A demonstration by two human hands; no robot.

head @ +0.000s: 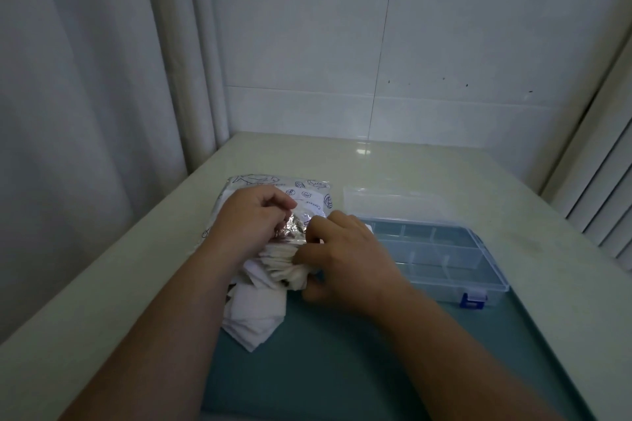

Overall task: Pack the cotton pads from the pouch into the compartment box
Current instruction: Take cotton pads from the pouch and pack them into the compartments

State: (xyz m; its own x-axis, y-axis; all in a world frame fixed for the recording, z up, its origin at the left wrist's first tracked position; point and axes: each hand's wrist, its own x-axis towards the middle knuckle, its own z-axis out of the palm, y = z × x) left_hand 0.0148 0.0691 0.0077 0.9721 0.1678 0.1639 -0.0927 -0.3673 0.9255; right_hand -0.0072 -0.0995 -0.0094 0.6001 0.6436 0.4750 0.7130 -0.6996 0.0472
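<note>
A white pouch (309, 193) with blue print and a silver foil lining lies on the table, its mouth towards me. My left hand (251, 219) grips the crumpled foil edge of the pouch mouth. My right hand (342, 256) grips a bunched stack of white cotton pads (278, 265) sticking out of the pouch. More loose cotton pads (254, 316) lie in a heap below, on the blue mat. The clear compartment box (455, 263) stands open to the right, its lid (393, 203) folded back and its blue latch (473, 299) facing me. The visible compartments hold nothing.
A teal mat (342, 369) covers the near part of the pale table (376, 161). A tiled wall rises behind, a curtain hangs at the left, and a ribbed white panel (602, 188) stands at the right edge.
</note>
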